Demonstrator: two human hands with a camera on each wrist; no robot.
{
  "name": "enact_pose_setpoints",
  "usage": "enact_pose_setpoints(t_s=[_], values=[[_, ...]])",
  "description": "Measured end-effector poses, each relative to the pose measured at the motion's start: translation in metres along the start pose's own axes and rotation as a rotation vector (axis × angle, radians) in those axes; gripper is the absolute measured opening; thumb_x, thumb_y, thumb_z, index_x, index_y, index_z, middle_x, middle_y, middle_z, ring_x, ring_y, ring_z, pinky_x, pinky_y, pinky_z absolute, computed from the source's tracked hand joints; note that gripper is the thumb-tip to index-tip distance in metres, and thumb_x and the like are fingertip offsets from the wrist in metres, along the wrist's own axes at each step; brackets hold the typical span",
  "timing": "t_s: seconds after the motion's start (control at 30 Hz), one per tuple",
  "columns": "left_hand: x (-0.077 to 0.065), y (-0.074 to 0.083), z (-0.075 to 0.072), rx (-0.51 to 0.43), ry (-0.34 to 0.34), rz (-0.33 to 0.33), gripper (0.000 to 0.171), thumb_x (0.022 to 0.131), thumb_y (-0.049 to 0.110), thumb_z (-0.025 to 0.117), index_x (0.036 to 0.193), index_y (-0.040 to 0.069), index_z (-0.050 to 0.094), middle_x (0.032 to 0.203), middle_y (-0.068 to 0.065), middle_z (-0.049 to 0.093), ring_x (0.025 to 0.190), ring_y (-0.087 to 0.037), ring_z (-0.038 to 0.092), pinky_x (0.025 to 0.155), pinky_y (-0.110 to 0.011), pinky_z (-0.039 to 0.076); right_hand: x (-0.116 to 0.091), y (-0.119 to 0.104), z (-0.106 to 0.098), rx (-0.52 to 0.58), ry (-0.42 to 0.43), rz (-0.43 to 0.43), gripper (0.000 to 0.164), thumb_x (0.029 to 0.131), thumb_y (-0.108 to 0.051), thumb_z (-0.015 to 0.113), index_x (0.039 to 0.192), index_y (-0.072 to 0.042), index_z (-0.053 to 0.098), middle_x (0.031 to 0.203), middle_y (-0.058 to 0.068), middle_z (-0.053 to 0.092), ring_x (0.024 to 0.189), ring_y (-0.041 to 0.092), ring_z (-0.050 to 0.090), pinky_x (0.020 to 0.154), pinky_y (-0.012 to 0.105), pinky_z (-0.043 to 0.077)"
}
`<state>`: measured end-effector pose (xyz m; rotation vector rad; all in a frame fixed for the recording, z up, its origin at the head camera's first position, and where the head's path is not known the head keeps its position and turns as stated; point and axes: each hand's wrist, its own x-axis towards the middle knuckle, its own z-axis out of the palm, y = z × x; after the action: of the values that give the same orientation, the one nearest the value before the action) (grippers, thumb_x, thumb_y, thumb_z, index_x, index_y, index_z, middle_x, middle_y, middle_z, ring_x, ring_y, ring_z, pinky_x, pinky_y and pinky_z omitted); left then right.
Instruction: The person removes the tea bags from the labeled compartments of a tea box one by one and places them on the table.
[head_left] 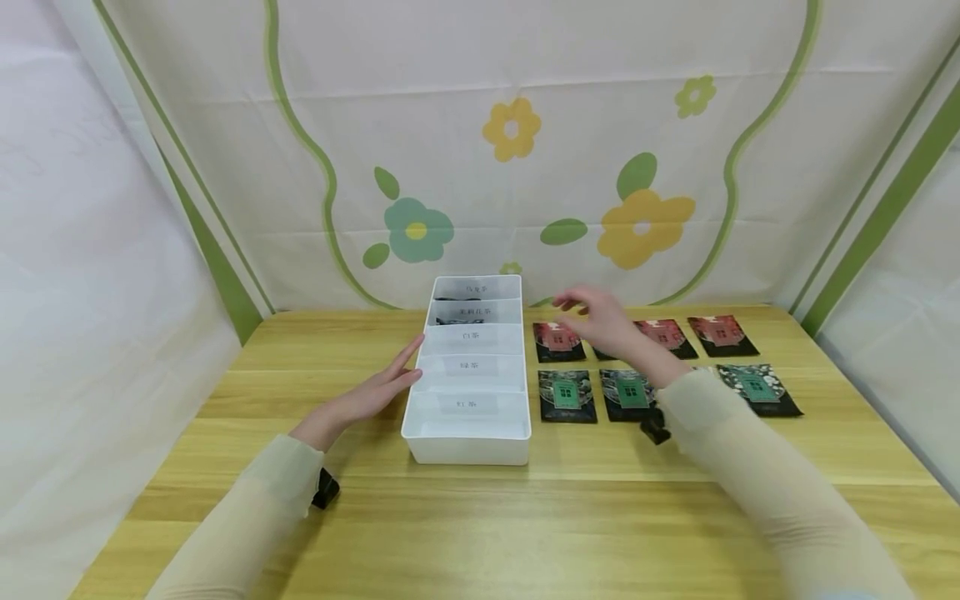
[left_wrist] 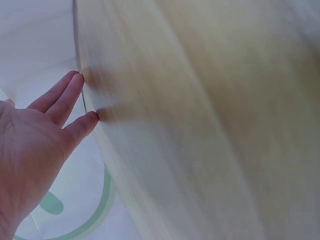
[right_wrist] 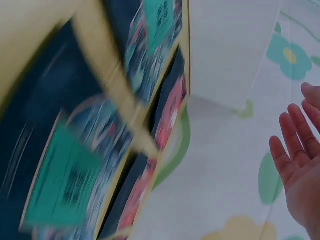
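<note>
A long white divided box (head_left: 472,450) stands on the wooden table. Dark packets (head_left: 461,321) show in its two farthest compartments. My left hand (head_left: 372,394) is at the box's left side, thumb and fingers extended along the wall; the left wrist view shows this hand (left_wrist: 35,135) with straight fingers. To the right of the box my right hand (head_left: 600,319) hovers over the back row of red-labelled sachets (head_left: 558,343), holding nothing. Its fingers look loosely bent, and the right wrist view shows the palm (right_wrist: 305,185) bare. Nearer lie green-labelled sachets (head_left: 567,396), one partly hidden by the right arm.
Printed labels mark the compartments, and the nearer ones show white insides. A flowered cloth (head_left: 450,150) hangs behind the table (head_left: 480,533), with white cloth at both sides. Black devices (head_left: 656,427) are at the wrists.
</note>
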<state>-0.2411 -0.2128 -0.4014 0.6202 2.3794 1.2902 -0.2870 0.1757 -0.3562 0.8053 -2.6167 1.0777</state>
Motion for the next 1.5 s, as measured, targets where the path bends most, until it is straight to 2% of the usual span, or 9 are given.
enact_pose_setpoints(t_s=[0.2,0.4,0.57,0.87,1.17,1.5], values=[[0.001,0.000,0.001,0.003,0.003,-0.004,0.063,0.106,0.041,0.034,0.156,0.037,-0.004,0.162,-0.004,-0.002,0.136,-0.040,0.028,0.109,-0.061,0.017,0.027,-0.025,0.035,0.042,-0.077,-0.020,0.037,0.092,-0.013,0.069,0.125,0.000,0.059,0.122,0.018,0.060,0.112,0.033,0.055,0.097,0.050,0.042],[0.000,0.001,0.000,0.010,0.001,-0.003,0.063,0.106,0.041,0.033,0.156,0.035,-0.005,0.162,-0.005,-0.003,0.136,-0.041,0.029,0.109,-0.061,0.018,0.049,-0.036,0.056,0.050,-0.096,-0.029,0.040,0.091,-0.015,0.070,0.127,0.000,0.058,0.125,0.016,0.059,0.114,0.033,0.055,0.097,0.047,0.042],[0.000,0.000,0.000,0.008,0.005,-0.006,0.063,0.106,0.041,0.033,0.156,0.035,-0.004,0.162,-0.006,-0.002,0.136,-0.041,0.028,0.109,-0.061,0.018,0.060,-0.041,0.068,0.066,-0.120,0.026,0.040,0.092,-0.017,0.069,0.128,-0.003,0.058,0.127,0.012,0.058,0.116,0.032,0.054,0.098,0.044,0.043],[0.001,0.000,0.000,0.010,0.003,-0.014,0.063,0.105,0.042,0.035,0.155,0.039,-0.003,0.162,-0.003,-0.002,0.138,-0.040,0.026,0.110,-0.061,0.017,0.067,-0.035,0.084,0.008,-0.157,0.072,0.035,0.092,-0.019,0.069,0.124,-0.008,0.061,0.123,0.005,0.061,0.110,0.021,0.057,0.096,0.038,0.044],[0.002,0.000,-0.001,0.016,0.001,-0.023,0.063,0.105,0.044,0.034,0.155,0.040,-0.004,0.162,-0.003,-0.002,0.138,-0.040,0.027,0.109,-0.062,0.016,0.069,-0.033,0.091,-0.031,-0.191,0.057,0.025,0.093,-0.021,0.068,0.116,-0.010,0.068,0.115,0.004,0.066,0.100,0.019,0.061,0.088,0.036,0.048],[0.000,0.001,-0.001,0.020,0.005,-0.026,0.063,0.105,0.044,0.034,0.155,0.039,-0.004,0.162,-0.005,0.000,0.137,-0.040,0.028,0.109,-0.063,0.017,0.069,-0.035,0.098,-0.004,-0.143,0.059,0.011,0.095,-0.013,0.064,0.102,-0.009,0.072,0.101,0.003,0.068,0.092,0.018,0.061,0.082,0.033,0.050]])
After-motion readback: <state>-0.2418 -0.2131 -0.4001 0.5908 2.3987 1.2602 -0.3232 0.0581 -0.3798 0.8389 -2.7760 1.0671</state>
